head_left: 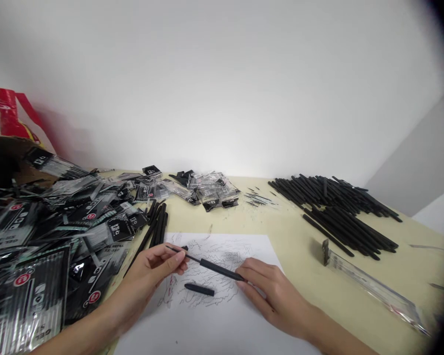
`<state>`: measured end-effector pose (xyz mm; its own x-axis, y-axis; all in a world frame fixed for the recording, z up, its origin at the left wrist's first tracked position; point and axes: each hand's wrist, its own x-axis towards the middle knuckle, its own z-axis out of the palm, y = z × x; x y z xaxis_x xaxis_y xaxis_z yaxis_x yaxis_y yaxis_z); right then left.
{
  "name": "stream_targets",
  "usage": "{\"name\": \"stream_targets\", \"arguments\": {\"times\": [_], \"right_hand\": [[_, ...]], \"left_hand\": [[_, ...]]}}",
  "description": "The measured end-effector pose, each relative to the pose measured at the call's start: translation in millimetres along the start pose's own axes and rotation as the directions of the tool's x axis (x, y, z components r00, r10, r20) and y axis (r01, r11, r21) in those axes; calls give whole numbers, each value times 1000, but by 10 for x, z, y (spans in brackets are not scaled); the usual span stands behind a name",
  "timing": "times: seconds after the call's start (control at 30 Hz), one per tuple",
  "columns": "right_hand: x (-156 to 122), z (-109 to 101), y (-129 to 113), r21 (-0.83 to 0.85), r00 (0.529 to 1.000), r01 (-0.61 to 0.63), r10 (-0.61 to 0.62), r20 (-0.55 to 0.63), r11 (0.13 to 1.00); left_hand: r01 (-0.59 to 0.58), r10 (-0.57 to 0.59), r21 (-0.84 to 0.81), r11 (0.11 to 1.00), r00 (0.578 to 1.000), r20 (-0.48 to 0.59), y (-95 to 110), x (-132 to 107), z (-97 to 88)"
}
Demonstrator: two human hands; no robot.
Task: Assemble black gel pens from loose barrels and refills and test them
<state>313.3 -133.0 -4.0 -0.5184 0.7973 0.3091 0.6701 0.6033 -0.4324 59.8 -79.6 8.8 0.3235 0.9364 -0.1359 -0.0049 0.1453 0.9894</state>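
My left hand (157, 266) pinches a thin dark pen refill (193, 258) between thumb and fingers. The refill's right end meets the open end of a black pen barrel (219, 268); how far it goes in cannot be seen. At the barrel's other end, my right hand (268, 288) grips it with thumb and fingertips. Both hands are above a white sheet of paper (214, 333) covered in pen scribbles. A short black pen piece (200, 289), perhaps a cap, lies on the sheet below the barrel.
Refill packets (33, 296) are heaped at left beside several black pens (158, 224). Flattened plastic packets (214, 190) and loose thin refills (259, 198) lie at the back. Black pens (336, 202) are piled at right, near a clear plastic sleeve (373, 286).
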Motion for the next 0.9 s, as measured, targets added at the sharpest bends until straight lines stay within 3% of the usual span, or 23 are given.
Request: {"name": "stream_targets", "arguments": {"times": [0.3, 0.43, 0.53, 0.63, 0.83, 0.9], "right_hand": [[-7, 49, -121, 83, 998, 28, -24, -51, 996], [-4, 80, -181, 126, 1000, 5, -5, -7, 992], [0, 90, -171, 196, 997, -65, 71, -23, 979], [10, 83, -117, 284, 984, -131, 160, -82, 950], [30, 60, -30, 354, 972, -159, 209, -105, 922], [34, 46, -21, 365, 972, -160, 211, -104, 917]], "left_hand": [[-14, 0, 138, 990, 994, 107, -7, -71, 51], [-191, 143, 224, 956, 967, 213, -2, -74, 66], [-350, 261, 373, 859, 927, 268, 4, -61, 66], [-383, 288, 507, 772, 922, 258, -5, -46, 54], [-279, 274, 603, 747, 956, 103, -51, -10, -12], [-317, 290, 622, 716, 946, 147, -74, 11, -28]]}}
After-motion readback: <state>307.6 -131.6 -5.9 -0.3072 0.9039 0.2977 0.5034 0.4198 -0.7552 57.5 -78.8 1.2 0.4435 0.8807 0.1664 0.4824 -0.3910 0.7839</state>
